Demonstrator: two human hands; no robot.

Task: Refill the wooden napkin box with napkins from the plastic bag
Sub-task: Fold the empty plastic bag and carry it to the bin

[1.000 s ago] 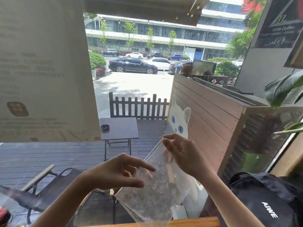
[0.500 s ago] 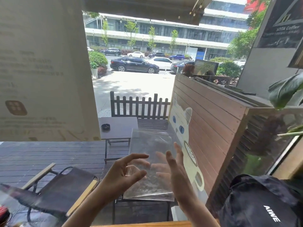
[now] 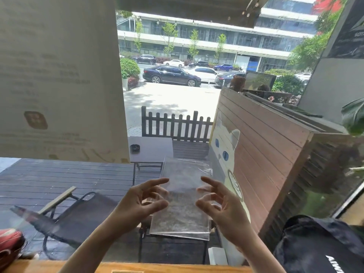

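Note:
A clear, flat plastic bag [image 3: 183,196] hangs upright in the air in front of me, and it looks empty. My left hand [image 3: 137,203] grips its left edge with the thumb in front and the fingers spread. My right hand [image 3: 222,207] grips the right edge the same way, and some fingertips show through the plastic. I cannot make out the wooden napkin box or any napkins in this view.
A wooden counter edge [image 3: 177,267] runs along the bottom, just in front of a window. A black fabric bag with white letters [image 3: 319,249] lies at the lower right and a red object [image 3: 9,243] at the lower left. Outside are a deck, a chair and a small table.
The bag went from hanging tilted to being held flat and upright. My hands moved apart to its left and right edges.

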